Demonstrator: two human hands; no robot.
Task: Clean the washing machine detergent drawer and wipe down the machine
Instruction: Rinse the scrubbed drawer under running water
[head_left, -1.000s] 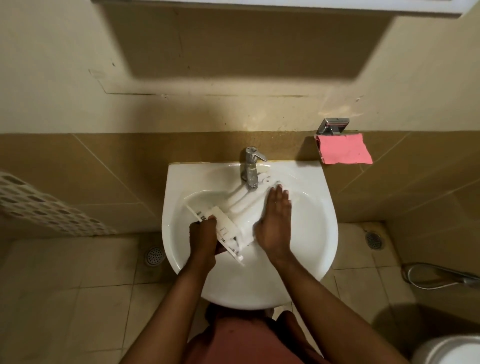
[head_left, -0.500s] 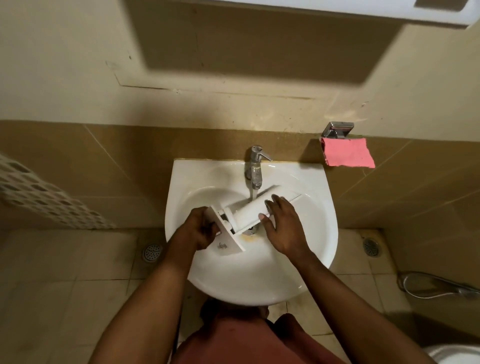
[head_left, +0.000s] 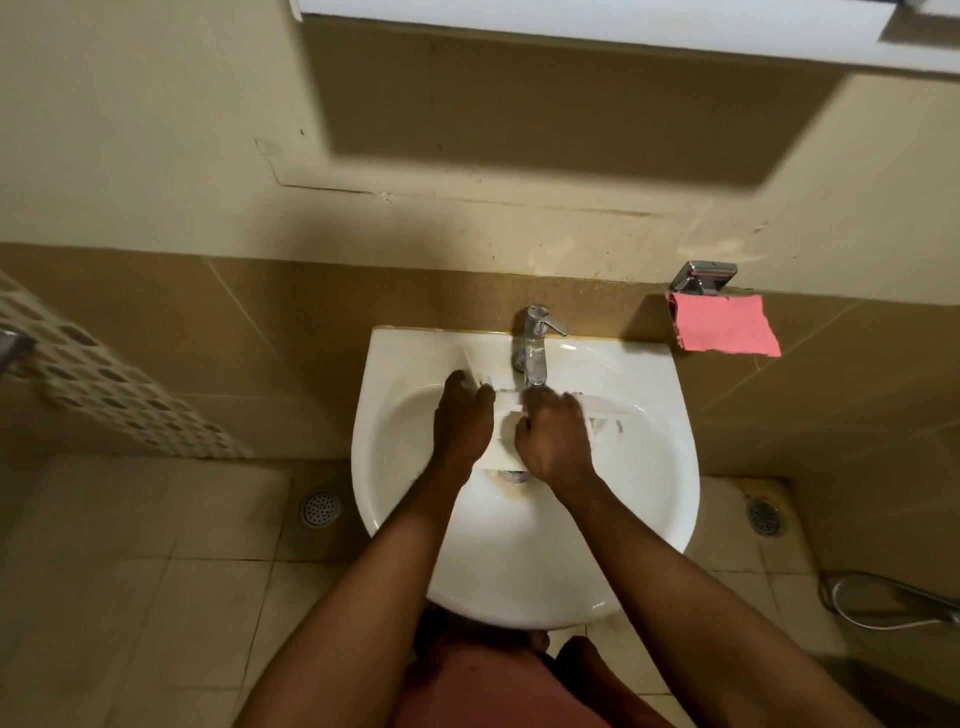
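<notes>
White plastic drawer (head_left: 506, 434) sits in the sink (head_left: 395, 364) near its back edge, under the tap (head_left: 535, 345). The right hand (head_left: 553, 439) grips its middle; the left hand (head_left: 462, 421) lies against its left end, grip unclear.

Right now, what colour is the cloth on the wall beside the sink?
The cloth is pink; the head view shows it best.

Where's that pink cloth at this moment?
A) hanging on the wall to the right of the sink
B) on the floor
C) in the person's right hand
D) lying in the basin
A: the pink cloth hangs from a metal holder on the tiled wall right of the sink, while the left hand and right hand are on the white drawer.
</notes>
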